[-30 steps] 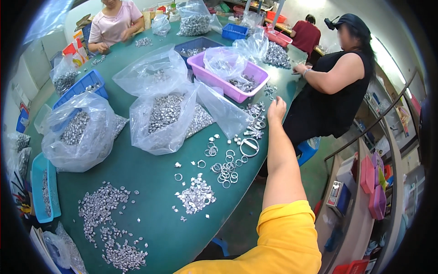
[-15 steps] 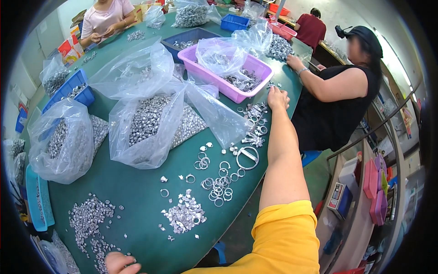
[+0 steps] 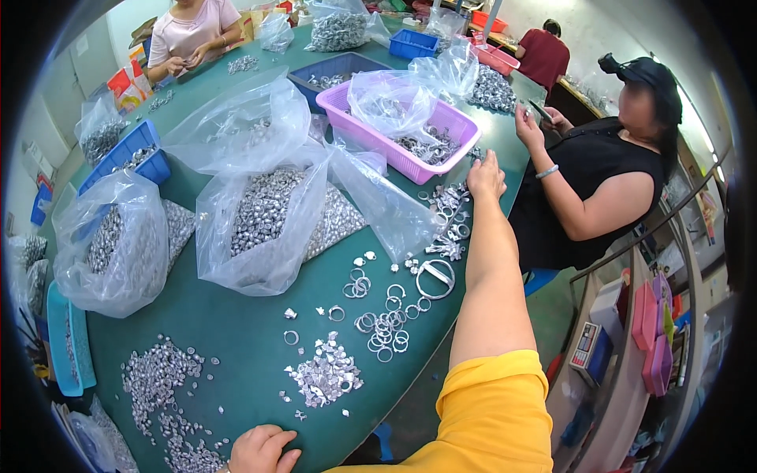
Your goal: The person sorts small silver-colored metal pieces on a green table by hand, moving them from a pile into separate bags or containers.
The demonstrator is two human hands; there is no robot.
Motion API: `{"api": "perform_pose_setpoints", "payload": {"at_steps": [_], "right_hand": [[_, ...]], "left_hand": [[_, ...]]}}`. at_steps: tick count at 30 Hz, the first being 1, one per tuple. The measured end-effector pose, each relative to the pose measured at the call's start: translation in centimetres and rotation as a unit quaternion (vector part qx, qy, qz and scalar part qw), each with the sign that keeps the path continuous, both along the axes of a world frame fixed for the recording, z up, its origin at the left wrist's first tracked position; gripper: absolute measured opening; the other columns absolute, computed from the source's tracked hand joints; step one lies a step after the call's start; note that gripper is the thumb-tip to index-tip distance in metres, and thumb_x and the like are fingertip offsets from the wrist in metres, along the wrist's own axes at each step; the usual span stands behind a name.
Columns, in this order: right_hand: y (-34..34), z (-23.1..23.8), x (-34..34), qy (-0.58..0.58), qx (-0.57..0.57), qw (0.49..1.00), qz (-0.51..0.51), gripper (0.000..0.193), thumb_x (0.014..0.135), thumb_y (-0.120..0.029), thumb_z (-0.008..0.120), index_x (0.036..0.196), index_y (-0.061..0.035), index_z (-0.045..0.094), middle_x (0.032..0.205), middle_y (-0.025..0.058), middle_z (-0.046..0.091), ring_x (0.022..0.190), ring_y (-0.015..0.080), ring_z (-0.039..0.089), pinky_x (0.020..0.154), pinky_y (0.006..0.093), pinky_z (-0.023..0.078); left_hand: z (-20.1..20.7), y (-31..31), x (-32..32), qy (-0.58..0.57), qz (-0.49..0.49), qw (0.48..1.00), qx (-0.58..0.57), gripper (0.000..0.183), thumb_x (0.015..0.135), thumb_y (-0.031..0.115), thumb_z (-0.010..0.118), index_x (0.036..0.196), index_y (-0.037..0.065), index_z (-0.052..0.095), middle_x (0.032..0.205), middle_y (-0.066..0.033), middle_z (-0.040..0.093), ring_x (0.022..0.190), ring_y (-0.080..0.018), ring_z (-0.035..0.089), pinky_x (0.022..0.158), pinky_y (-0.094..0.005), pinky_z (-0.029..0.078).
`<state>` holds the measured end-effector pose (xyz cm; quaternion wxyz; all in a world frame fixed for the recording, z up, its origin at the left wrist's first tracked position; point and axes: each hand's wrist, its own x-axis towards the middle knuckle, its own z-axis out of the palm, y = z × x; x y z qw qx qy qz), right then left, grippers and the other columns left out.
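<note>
My right hand (image 3: 486, 175) is stretched far across the green table, its fingers extended beside the near right corner of the pink plastic basket (image 3: 402, 151). Just left of it lies a row of silvery metal rings and castings (image 3: 451, 209); anything under its fingertips is hidden. My left hand (image 3: 264, 449) rests at the near table edge, fingers loosely bent, thumb apart, nothing visible in it. Close by are a heap of small silvery beads (image 3: 162, 378) and a pile of small metal pieces (image 3: 325, 370). Loose rings (image 3: 384, 327) and a large barred ring (image 3: 435, 279) lie between my hands.
Open plastic bags of metal beads (image 3: 264, 217) (image 3: 110, 244) stand on the left and middle. Blue trays (image 3: 142, 169) and a turquoise tray (image 3: 69, 347) sit around them. A co-worker in black (image 3: 599, 169) is at the right edge; another person in pink (image 3: 193, 35) sits across.
My left hand has come further into view and moved right, onto the table edge. My right hand's fingers have straightened. The co-worker in black has lifted both hands from the pile.
</note>
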<state>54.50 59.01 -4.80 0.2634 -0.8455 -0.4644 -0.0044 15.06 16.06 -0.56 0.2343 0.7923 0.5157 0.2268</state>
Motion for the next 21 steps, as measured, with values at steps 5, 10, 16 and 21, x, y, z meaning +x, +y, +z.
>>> {"api": "perform_pose_setpoints", "payload": {"at_steps": [5,10,16,21], "right_hand": [[0.2,-0.1,0.8,-0.042,-0.068,0.996,0.049,0.044,0.09,-0.025,0.042,0.133,-0.0202,0.04,0.14,-0.0011,0.036,0.125,0.0229,0.037,0.102,0.0391,0.027],[-0.1,-0.3,0.3,-0.035,0.01,0.999,0.026,0.03,0.088,-0.025,0.046,0.114,-0.0166,0.057,0.124,0.0031,0.05,0.116,0.0247,0.044,0.099,0.0396,0.03],[-0.6,-0.1,0.4,0.019,0.051,0.998,-0.019,0.017,0.076,-0.021,0.067,0.088,-0.0099,0.065,0.108,0.0089,0.055,0.109,0.0272,0.046,0.091,0.0376,0.038],[0.0,-2.1,2.9,0.059,0.208,0.976,0.033,0.018,0.071,-0.014,0.072,0.084,-0.005,0.065,0.09,0.0078,0.062,0.087,0.0252,0.057,0.077,0.0351,0.046]], "left_hand": [[-0.1,0.0,-0.1,-0.001,-0.005,1.0,0.004,0.031,0.075,0.012,0.064,0.102,0.001,0.054,0.092,-0.0177,0.054,0.08,-0.0346,0.054,0.07,-0.0388,0.047],[-0.1,0.0,0.0,0.002,-0.008,1.0,0.008,0.032,0.073,0.013,0.065,0.101,0.001,0.054,0.091,-0.0172,0.053,0.079,-0.0339,0.054,0.068,-0.0385,0.047],[-0.1,-0.1,0.0,0.006,-0.007,1.0,0.013,0.031,0.073,0.013,0.065,0.1,0.002,0.055,0.091,-0.0168,0.053,0.079,-0.0335,0.055,0.068,-0.0383,0.047],[-0.2,0.0,0.0,0.0,-0.009,1.0,0.016,0.03,0.074,0.014,0.065,0.099,0.002,0.055,0.091,-0.0169,0.053,0.079,-0.0336,0.055,0.068,-0.0384,0.047]]}}
